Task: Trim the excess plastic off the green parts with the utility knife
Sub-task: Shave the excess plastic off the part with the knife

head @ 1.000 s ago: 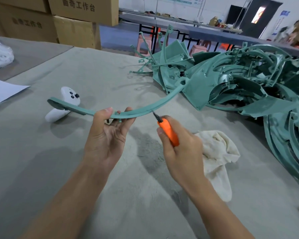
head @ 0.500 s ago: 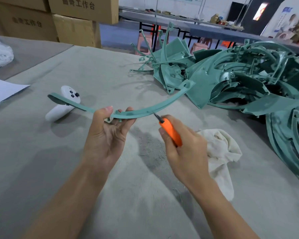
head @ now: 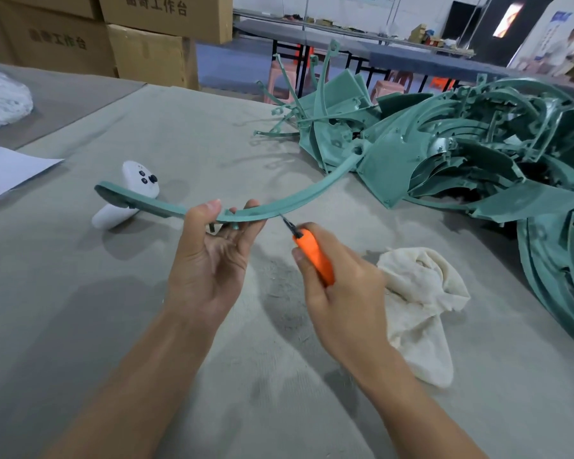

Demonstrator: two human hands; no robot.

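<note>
- Surface [head: 80, 326] of grey, felt-like cloth fills most of the head view, with pale scuffs and soft shadows under the two bare forearms.
- The left hand [head: 212, 260], palm up, grips a long curved green part [head: 312, 193] near its middle. Thumb and fingertips curl over the strip and hold it above the surface.
- The strip's flat paddle end reaches left, in front of a white controller [head: 136, 187] that lies on the surface. Its other end sweeps up and right toward the pile.
- The right hand [head: 342, 293] is wrapped round the orange handle of the utility knife [head: 314, 256]. The short dark blade points up and left, with its tip at the lower edge of the green part, just right of the left hand's fingers.
- A pile of green parts [head: 461, 154], made of curved strips and flat fan-shaped panels, crowds the far right of the surface and runs down its right edge.
- A crumpled off-white rag [head: 421, 299] lies on the surface just right of the right hand, between it and the pile.
- A white sheet of paper [head: 4, 170] shows at the left edge, and a white bumpy bag [head: 0, 97] sits farther back.
- Stacked cardboard boxes [head: 153, 51] with printed characters stand behind the far left corner.
- Beyond the surface are a blue-grey floor, pink stools [head: 279, 77] and long dark tables [head: 411, 58] carrying small clutter.
</note>
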